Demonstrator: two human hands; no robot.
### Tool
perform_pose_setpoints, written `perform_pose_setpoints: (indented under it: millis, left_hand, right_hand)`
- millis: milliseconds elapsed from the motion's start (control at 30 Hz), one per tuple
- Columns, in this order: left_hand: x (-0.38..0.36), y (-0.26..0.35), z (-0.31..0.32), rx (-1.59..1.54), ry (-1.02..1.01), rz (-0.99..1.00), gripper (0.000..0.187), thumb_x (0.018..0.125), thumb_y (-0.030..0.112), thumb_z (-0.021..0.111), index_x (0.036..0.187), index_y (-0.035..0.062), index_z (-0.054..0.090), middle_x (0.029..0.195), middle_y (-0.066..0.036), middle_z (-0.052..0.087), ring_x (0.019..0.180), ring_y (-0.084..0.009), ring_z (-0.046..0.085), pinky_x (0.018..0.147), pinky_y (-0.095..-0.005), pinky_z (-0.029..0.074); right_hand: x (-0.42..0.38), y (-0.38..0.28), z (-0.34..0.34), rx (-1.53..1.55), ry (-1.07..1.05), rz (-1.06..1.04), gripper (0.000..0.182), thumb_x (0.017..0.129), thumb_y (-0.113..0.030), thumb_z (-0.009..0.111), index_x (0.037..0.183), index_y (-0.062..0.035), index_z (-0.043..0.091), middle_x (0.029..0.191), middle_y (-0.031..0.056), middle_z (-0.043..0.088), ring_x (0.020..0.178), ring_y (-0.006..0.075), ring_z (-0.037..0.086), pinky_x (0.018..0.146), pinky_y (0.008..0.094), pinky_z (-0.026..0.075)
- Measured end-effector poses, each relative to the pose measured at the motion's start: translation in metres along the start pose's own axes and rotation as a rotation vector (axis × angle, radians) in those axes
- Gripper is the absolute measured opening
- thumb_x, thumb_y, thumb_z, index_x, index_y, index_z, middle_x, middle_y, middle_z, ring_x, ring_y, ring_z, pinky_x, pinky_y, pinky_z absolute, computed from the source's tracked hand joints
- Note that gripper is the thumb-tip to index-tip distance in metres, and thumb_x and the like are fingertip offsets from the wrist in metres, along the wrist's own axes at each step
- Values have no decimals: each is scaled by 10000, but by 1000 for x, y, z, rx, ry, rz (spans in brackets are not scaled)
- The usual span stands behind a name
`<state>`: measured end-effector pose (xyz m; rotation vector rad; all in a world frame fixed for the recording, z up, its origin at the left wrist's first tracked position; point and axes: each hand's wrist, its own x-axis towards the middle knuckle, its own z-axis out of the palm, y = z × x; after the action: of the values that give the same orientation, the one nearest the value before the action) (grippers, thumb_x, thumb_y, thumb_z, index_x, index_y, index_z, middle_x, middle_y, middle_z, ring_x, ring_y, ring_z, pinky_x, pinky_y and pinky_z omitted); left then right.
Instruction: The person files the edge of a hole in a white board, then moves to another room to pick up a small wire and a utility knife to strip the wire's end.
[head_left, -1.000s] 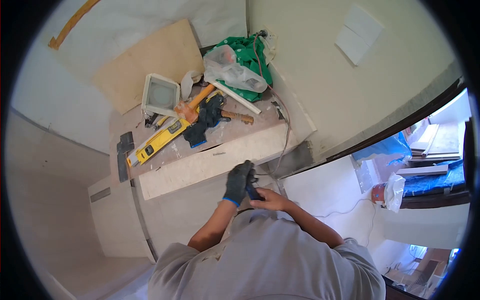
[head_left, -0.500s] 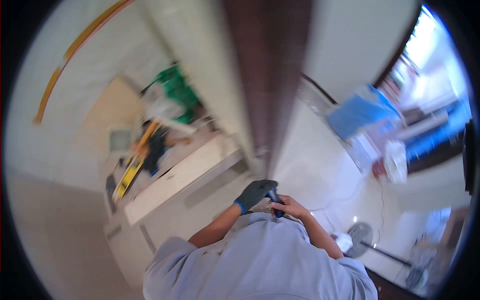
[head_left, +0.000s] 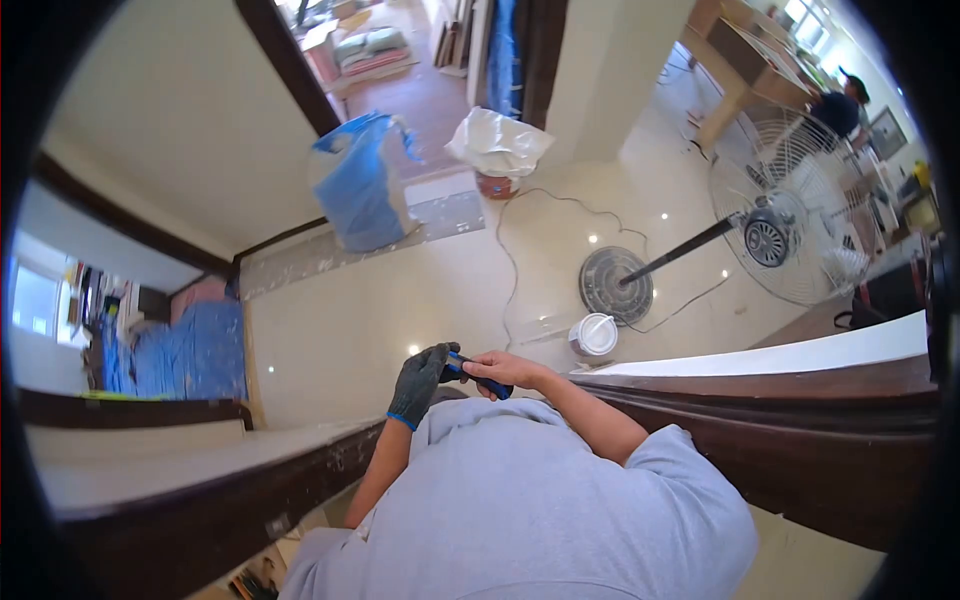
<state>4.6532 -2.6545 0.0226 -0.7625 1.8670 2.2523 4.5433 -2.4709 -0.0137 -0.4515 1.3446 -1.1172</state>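
Observation:
My left hand point(head_left: 420, 382), in a dark grey glove with a blue cuff, is closed around the front end of a short blue-and-black handheld tool point(head_left: 494, 387). The bare fingers of my right hand point(head_left: 500, 366) wrap the tool's body from the other side. Both hands are together in front of my chest. Its exact kind is not clear, since the fingers cover much of it.
A white bucket point(head_left: 594, 335) stands beside the round base of a pedestal fan point(head_left: 770, 232). A cable crosses the tiled floor point(head_left: 400, 300). Farther off are a blue bag point(head_left: 362, 185) and a white-covered pail point(head_left: 497, 145). Another person point(head_left: 838, 112) is at the far right.
My view has swung right, from the wall ledge with tools to the doorway and the room with the fan. Both hands still hold the tool together.

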Motion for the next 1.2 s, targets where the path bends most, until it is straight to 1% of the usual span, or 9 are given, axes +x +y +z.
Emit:
perform_pose_setpoints:
  millis: [133,200,300,533,700,933,1067,1100,1200]
  left_hand:
    - [70,28,21,228,-155,-8,389,1053,301,505,1184,-21,680,1015,-126,714,908,-192,703,862,-334,576]
    - [102,45,40,156,-221,-98,400,1056,308,505,1179,-29,680,996,-121,718,868,-179,701,826,-318,573]
    - [154,70,66,58,-315,-200,391,1055,300,514,1157,-37,685,950,-118,728,793,-172,705,761,-290,565]
    - [333,119,105,260,-510,-219,363,1045,291,535,1149,-11,706,925,-91,723,808,-132,665,749,-279,546]
    - [456,183,146,203,-667,-269,398,1041,284,548,1153,-75,676,990,-149,720,868,-204,718,819,-310,599]
    - [569,251,282,406,-925,-225,392,1032,282,570,1145,-77,677,973,-135,715,843,-198,718,803,-298,595]
    - [624,259,363,406,-1026,-134,366,1014,279,601,1154,-48,686,1002,-104,713,882,-168,690,828,-298,572]
    - [637,263,383,409,-1048,-154,355,1003,271,612,1169,-34,689,1027,-92,711,907,-153,673,847,-300,560]
    - [680,271,440,476,-1090,-136,357,998,263,618,1201,-22,685,1034,-96,708,914,-156,675,863,-297,557]
  right_hand:
    - [-9,0,-44,151,110,-76,523,1027,-549,488,1057,-56,664,706,19,631,609,101,615,565,250,509]
    - [-10,1,-68,237,142,-144,529,1028,-549,486,1065,-53,665,712,20,634,614,100,618,562,249,510]
    - [-20,-15,-110,323,241,-109,552,1017,-574,485,1095,-68,691,696,15,635,584,102,617,557,242,505]
    - [20,-53,-233,499,439,-101,560,1014,-577,490,1108,-66,697,688,24,639,581,111,621,558,247,506]
    - [23,-118,-321,579,514,-206,478,1033,-494,517,1177,-54,635,756,32,641,651,110,623,604,251,508]
    - [-7,-127,-425,749,824,-459,357,1050,-392,524,1088,-46,602,805,67,655,654,136,623,602,276,507]
    - [-23,-114,-500,961,884,-610,393,1051,-421,508,1156,-53,599,794,99,668,617,152,611,584,274,502]
    - [-30,-122,-520,1028,909,-660,339,1054,-410,511,1036,-80,586,767,83,659,587,146,587,549,284,468]
    - [-52,-129,-586,1090,951,-693,344,1055,-416,503,1075,-85,595,767,83,660,594,154,593,547,282,469]
